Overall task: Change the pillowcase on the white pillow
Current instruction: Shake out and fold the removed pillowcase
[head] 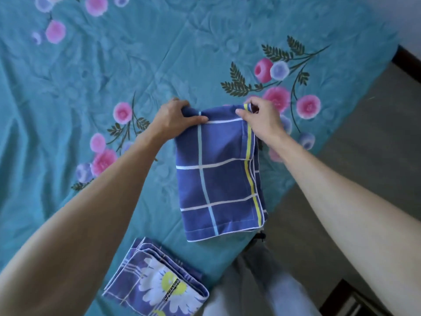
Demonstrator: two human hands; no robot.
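A folded blue pillowcase [222, 176] with white grid lines and a yellow stripe lies on the bed near its right edge. My left hand [174, 117] pinches its far left corner, thumb on top. My right hand [262, 118] pinches the far right corner by the yellow stripe. A second folded pillowcase [157, 286], blue with white and yellow daisies, lies on the bed close to me, apart from both hands. No white pillow is in view.
The bed carries a teal sheet [91, 87] printed with pink and blue flowers. Its edge runs diagonally at the right, beside a grey floor [364, 156]. My legs [262, 281] stand against the near edge. A dark piece of furniture [355, 302] is at the bottom right.
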